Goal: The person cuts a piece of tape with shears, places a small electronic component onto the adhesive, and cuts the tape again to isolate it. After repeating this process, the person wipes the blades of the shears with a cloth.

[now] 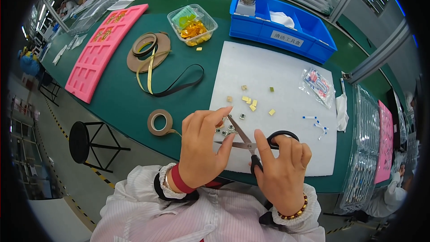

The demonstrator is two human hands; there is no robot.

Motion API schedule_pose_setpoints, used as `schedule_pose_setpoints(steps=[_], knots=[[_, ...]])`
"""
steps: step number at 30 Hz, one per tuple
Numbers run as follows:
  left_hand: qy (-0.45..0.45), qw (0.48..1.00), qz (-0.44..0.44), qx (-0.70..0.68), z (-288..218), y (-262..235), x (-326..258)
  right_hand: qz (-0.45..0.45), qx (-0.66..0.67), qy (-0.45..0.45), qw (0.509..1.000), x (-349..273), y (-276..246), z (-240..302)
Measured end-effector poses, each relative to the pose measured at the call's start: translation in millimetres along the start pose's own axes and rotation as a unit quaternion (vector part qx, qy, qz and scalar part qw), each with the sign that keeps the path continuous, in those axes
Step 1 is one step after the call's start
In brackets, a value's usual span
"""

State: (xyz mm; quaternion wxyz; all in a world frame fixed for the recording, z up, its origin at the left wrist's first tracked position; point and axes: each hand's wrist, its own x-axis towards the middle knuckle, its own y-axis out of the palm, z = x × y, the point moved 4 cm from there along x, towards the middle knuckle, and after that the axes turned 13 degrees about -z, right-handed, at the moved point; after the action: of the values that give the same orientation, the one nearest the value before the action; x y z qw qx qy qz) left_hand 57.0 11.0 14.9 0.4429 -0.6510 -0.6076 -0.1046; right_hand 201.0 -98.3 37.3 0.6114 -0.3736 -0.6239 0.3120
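Plainly, the scissors (pixel 249 146) sit just below the middle of the frame, blades parted and pointing left. The right hand (pixel 284 170) is clamped on their black handles, its thumb and fingers around the loops. The left hand (pixel 199 139) is at the blades' other end, thumb and forefinger apart with the upper blade's tip close to the forefinger; the remaining fingers are bent (whether they touch anything, I cannot tell).

Small metal parts (pixel 242 116) lie beside the left hand, some partly hidden by its fingers. Just above them, small yellow pieces (pixel 253 107) are scattered over a white mat (pixel 313 157), along with one green piece (pixel 271 89). Toward the mat's right edge are short blue-and-white pieces (pixel 320 126) and a clear bag (pixel 319 86).

Left of the hands, a tan tape roll (pixel 150 125) lies on the green bench (pixel 116 103). Above it are a cardboard reel (pixel 135 62) and a curving black strip (pixel 179 88). A clear tub (pixel 213 24) with orange and yellow contents sits at the upper middle, a blue bin (pixel 251 27) at upper right, and a pink tray (pixel 87 74) at upper left. A black stool (pixel 79 142) stands at lower left.
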Motion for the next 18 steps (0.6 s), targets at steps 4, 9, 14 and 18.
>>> schedule_pose_setpoints(steps=[4, 9, 14, 18], knots=[[0.029, 0.999, -0.006, -0.039, -0.9, -1.2, 1.5, -0.007, 0.008, 0.006, 1.0, 0.7, 1.6, -0.3], [-0.018, 0.997, -0.012, -0.079, 2.6, 3.4, -2.2, 0.002, 0.058, 0.008, 0.998, 1.5, 0.2, -1.4], [-0.009, 0.995, -0.013, -0.101, -1.2, 1.0, -1.9, 0.005, 0.082, 0.018, 0.996, 4.7, -3.4, -1.3], [-0.003, 0.994, -0.016, -0.105, 0.8, 0.3, -3.0, 0.001, 0.098, 0.022, 0.995, 4.9, -0.7, -1.0]])
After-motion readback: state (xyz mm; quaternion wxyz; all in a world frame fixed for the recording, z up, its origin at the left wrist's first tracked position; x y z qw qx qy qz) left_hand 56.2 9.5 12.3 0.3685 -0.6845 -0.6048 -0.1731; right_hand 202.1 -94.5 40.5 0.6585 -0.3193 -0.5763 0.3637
